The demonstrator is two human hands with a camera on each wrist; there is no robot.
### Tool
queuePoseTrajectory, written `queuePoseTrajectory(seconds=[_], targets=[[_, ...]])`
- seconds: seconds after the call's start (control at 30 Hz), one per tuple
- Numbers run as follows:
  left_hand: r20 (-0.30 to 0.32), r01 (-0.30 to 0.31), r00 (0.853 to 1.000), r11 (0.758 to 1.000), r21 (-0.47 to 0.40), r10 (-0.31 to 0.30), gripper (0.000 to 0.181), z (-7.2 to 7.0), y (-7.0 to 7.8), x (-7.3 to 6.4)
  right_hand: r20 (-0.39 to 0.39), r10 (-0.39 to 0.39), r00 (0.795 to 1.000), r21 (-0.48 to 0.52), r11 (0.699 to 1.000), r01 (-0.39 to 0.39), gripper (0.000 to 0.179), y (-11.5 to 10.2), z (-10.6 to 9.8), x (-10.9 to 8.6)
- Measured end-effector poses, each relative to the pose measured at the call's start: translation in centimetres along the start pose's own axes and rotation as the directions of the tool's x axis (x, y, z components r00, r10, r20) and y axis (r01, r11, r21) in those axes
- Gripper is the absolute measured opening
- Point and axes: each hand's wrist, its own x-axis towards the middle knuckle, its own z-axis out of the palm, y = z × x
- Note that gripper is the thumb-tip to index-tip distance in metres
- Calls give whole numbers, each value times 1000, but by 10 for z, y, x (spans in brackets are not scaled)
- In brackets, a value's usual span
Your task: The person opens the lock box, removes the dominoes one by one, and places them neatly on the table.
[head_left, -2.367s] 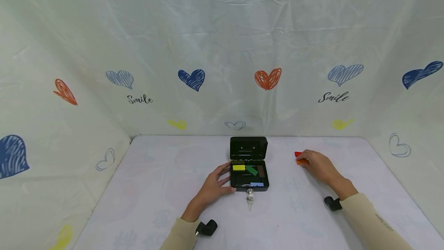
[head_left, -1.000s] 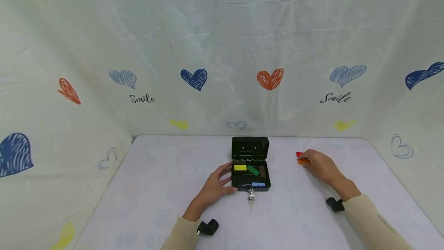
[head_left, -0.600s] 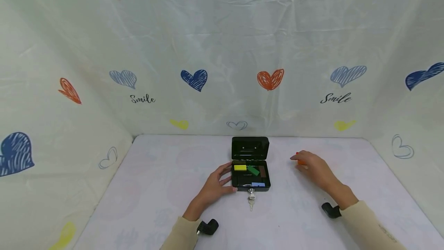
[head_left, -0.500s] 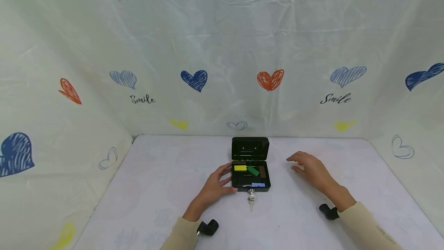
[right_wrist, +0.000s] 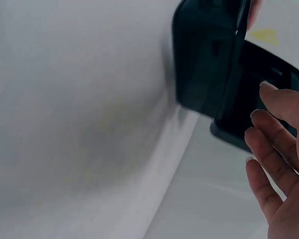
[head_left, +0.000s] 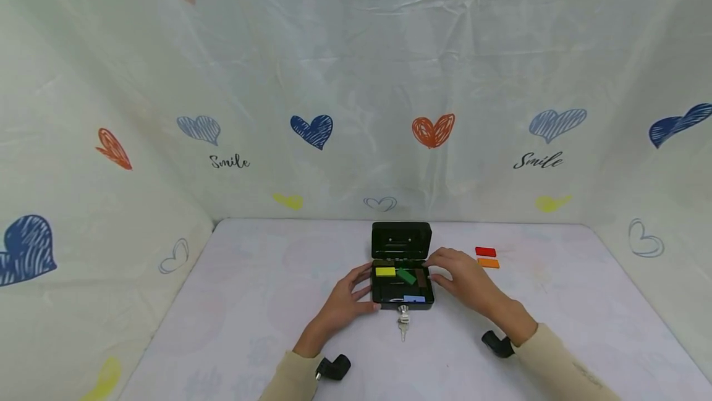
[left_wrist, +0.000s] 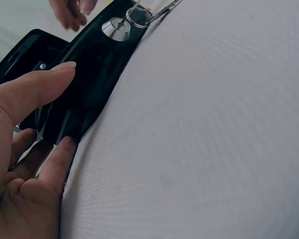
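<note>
A small black cash box (head_left: 389, 291) stands on the table with its lid (head_left: 400, 240) raised. Inside lie a yellow block (head_left: 385, 272), a green block (head_left: 406, 276), a brown block (head_left: 421, 278) and a blue block (head_left: 414, 298). My left hand (head_left: 340, 303) holds the box by its left side, thumb at the front corner, as the left wrist view shows too. Close by the right rim is my right hand (head_left: 467, 278); in the right wrist view its parted, bent fingers (right_wrist: 269, 144) hold nothing. A red block (head_left: 486, 252) and an orange block (head_left: 488, 262) lie right of the box.
A key (head_left: 403, 329) on a ring hangs from the lock (left_wrist: 115, 30) at the box's front. The white table (head_left: 267, 327) ends at a pale curtain (head_left: 367, 67) printed with hearts. Black wrist cameras sit at both sleeves.
My right hand has left the red and orange blocks and moved left to the box's right rim, leaving both blocks on the table. The left hand keeps its place on the box.
</note>
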Motion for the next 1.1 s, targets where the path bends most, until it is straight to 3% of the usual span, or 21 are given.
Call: queuePoseTrajectory(seconds=[0.3, 0.7, 1.1], targets=[[16, -9, 1000, 1000, -12, 9, 88, -1, -2, 0, -8, -81, 997, 65, 995, 81, 30, -22, 14, 18], [25, -22, 999, 1000, -8, 23, 86, -1, -2, -1, 3, -126, 992, 78, 989, 126, 31, -34, 28, 35], [49, -54, 997, 998, -36, 55, 86, -3, -4, 2, 24, -101, 995, 47, 994, 100, 31, -40, 37, 43]])
